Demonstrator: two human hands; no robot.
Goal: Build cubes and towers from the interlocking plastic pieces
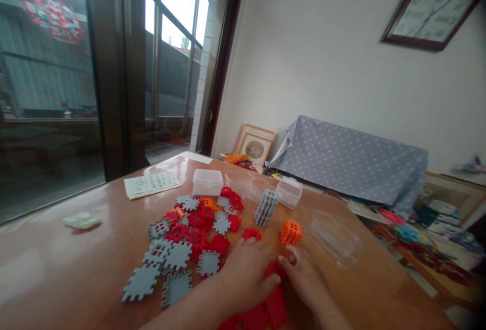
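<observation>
My left hand (246, 272) reaches over red notched building tiles, thumb bent inward and fingers curled down, closed on a red tile (271, 269). Opposite it, my right hand (304, 272) has its thumb and curled fingers against the right side of the same red tile. Part of that tile is hidden by the hands. More red tiles (275, 304) lie below, close to my body. Just beyond the right hand sits a stack of orange tiles (291, 232), and a taller grey stack (266, 208) stands behind it. Left of the hands spreads a loose pile of red, grey and orange tiles (197, 239).
A lidded clear box (207, 183) and another clear box (289, 192) stand toward the back. Clear plastic trays (334, 239) lie at the right. A written note (152, 184) and a crumpled plastic bag (82, 220) rest on the brown table (94, 269) at left.
</observation>
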